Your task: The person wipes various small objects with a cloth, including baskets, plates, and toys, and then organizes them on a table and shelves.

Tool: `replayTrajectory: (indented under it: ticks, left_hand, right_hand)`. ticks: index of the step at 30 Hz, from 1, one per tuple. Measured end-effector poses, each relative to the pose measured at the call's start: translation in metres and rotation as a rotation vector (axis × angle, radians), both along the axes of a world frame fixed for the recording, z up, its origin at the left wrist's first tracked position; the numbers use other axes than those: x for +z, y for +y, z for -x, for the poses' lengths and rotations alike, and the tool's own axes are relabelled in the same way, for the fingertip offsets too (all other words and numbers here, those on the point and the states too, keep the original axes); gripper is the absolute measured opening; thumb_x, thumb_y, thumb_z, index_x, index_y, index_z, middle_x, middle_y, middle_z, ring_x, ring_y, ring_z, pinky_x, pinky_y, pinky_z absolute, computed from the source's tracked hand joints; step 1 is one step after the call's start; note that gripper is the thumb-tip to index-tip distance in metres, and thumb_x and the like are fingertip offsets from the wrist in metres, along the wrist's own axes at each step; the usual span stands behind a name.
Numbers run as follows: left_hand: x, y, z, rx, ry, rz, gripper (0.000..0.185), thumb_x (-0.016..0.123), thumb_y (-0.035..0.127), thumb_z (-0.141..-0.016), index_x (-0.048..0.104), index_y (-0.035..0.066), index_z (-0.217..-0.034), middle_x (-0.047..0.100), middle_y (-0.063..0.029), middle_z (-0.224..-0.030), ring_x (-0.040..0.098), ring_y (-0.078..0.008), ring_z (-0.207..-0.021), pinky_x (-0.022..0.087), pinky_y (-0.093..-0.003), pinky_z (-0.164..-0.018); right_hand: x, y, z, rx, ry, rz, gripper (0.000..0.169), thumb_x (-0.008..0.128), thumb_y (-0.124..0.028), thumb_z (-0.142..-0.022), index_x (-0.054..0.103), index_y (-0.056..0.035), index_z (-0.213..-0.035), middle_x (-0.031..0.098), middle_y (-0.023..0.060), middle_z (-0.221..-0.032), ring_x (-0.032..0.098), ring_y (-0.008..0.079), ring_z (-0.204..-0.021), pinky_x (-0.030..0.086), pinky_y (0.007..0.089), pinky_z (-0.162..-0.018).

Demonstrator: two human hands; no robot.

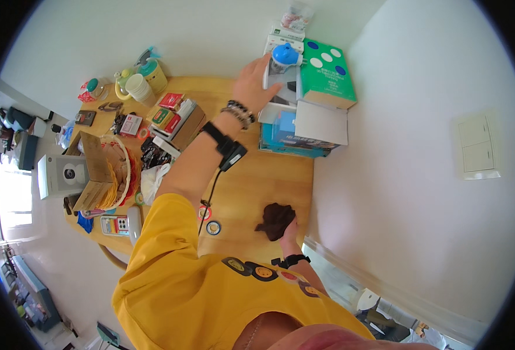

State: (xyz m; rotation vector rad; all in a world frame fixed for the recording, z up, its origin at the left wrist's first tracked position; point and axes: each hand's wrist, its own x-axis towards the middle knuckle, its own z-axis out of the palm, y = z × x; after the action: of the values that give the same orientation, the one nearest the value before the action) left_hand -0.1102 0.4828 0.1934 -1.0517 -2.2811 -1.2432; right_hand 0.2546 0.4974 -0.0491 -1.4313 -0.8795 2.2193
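My left hand [252,85] is at the left edge of a white open-topped box [289,83], fingers stretched along its side and thumb over its opening; whether it grips the box is unclear. A blue-topped plug-in device [286,54] sits at the box's far end, near my fingertips. My right hand [289,232] holds a crumpled dark brown cloth [276,220] over the near right part of the wooden table [244,183]. Beaded bracelets and a strapped black device with a cable are on my left arm; a black band is on my right wrist.
Right of the white box stands a green box [329,72], with an open blue carton [301,135] nearer me. Tape rolls [213,227] lie near my body. Left are a wicker basket [124,170], small boxes [178,122], paper cups [139,87] and a spray bottle [152,74].
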Motion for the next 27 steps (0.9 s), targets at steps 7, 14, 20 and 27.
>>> replayTrajectory:
  ticks: [7,14,20,27]
  left_hand:
    - [0.002,0.076,0.039,0.045,-0.302,0.097,0.074,0.07,0.029,-0.064,0.036,0.011,-0.128,0.044,-0.0215,-0.118,0.047,-0.0354,-0.106,0.041,-0.0401,-0.09]
    - [0.018,0.026,-0.014,0.109,-0.181,-0.361,0.069,0.073,0.015,-0.063,0.039,0.004,-0.121,0.05,-0.0154,-0.107,0.053,-0.0258,-0.098,0.045,-0.0351,-0.083]
    - [-0.046,-0.094,-0.156,-0.063,-0.602,-0.288,0.062,0.073,0.019,-0.062,0.044,0.005,-0.115,0.056,-0.0184,-0.102,0.057,-0.0317,-0.092,0.047,-0.0368,-0.079]
    - [-0.06,-0.162,-0.235,-0.128,-0.753,0.229,0.058,0.069,0.018,-0.063,0.045,0.006,-0.115,0.059,-0.0184,-0.094,0.058,-0.0343,-0.087,0.048,-0.0382,-0.075]
  right_hand:
    - [0.001,0.0,0.001,-0.063,-0.104,0.05,0.043,0.038,-0.031,-0.091,0.046,0.0033,-0.116,0.052,0.0113,-0.114,0.053,0.0254,-0.102,0.046,0.0346,-0.085]
    - [-0.018,0.005,0.005,-0.006,0.061,-0.027,0.042,0.037,-0.031,-0.092,0.047,0.0023,-0.116,0.053,0.0107,-0.113,0.053,0.0248,-0.101,0.045,0.0341,-0.085]
    - [0.013,-0.001,0.002,-0.069,0.273,0.173,0.037,0.035,-0.032,-0.092,0.05,-0.0047,-0.112,0.057,0.0095,-0.105,0.056,0.0234,-0.091,0.048,0.0366,-0.076]
    - [0.205,-0.067,0.046,0.54,0.283,-1.065,0.047,0.046,-0.019,-0.084,0.036,-0.0013,-0.127,0.038,0.0193,-0.128,0.04,0.0302,-0.116,0.038,0.0403,-0.09]
